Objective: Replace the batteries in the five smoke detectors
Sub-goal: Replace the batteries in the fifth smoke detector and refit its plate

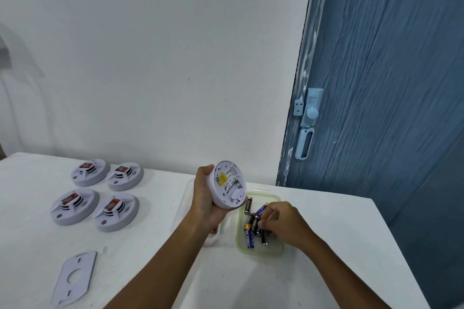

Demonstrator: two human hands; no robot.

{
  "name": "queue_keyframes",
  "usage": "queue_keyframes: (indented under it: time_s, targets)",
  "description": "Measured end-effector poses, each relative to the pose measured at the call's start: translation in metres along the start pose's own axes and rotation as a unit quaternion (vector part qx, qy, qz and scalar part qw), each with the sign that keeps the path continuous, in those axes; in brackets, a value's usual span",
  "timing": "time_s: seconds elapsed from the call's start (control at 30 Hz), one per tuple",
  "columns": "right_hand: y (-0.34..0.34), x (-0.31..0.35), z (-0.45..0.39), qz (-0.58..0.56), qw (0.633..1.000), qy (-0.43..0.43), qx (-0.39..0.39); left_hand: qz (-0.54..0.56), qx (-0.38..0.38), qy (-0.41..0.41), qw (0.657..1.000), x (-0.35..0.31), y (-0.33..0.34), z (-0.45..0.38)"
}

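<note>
Over table (pixel 326 233) | left hand (pixel 204 202) grips upturned smoke detector (pixel 227 184) above tray (pixel 276 249) | right hand (pixel 282 223) curled among batteries (pixel 252 227), grasp unclear | 4 detectors (pixel 96 194) well left

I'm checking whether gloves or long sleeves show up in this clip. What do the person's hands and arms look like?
Both the left hand and the right hand are bare, with no gloves. Both forearms are uncovered as far as the frame's edge. No rings, watch or bracelets are visible.

Five smoke detectors (pixel 93 195), two trays (pixel 273 249), one flat mounting plate (pixel 74 278), and several batteries (pixel 253 226), number unclear.
</note>
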State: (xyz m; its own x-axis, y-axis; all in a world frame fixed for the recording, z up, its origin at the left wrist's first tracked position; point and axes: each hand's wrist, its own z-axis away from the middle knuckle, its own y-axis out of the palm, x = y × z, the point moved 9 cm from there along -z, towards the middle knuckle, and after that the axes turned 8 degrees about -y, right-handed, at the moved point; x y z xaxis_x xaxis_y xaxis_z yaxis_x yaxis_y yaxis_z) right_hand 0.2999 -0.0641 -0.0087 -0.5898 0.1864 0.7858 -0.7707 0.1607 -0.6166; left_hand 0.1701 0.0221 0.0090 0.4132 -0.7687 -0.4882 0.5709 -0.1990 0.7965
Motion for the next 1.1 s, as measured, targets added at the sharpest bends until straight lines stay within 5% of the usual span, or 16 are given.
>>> queue_keyframes:
  time_s: [0.17,0.6,0.93,1.0,1.1]
  targets:
    - [-0.003,0.000,0.000,0.048,0.999,-0.010,-0.014,0.006,0.002,-0.008,1.000,0.003,-0.001,0.001]
    - [-0.022,0.033,0.007,-0.050,0.995,-0.028,-0.082,0.013,0.006,0.003,1.000,-0.007,-0.004,0.030]
    - [0.031,0.095,-0.005,-0.112,0.991,-0.065,-0.032,0.047,-0.008,0.054,0.997,-0.061,-0.045,0.066]
    - [0.047,0.108,-0.018,-0.050,0.994,-0.092,-0.020,0.042,-0.015,0.059,0.997,-0.072,-0.056,0.073]
    - [0.079,0.125,-0.035,0.204,0.970,-0.133,0.024,0.034,-0.026,0.055,0.998,-0.083,-0.072,0.080]
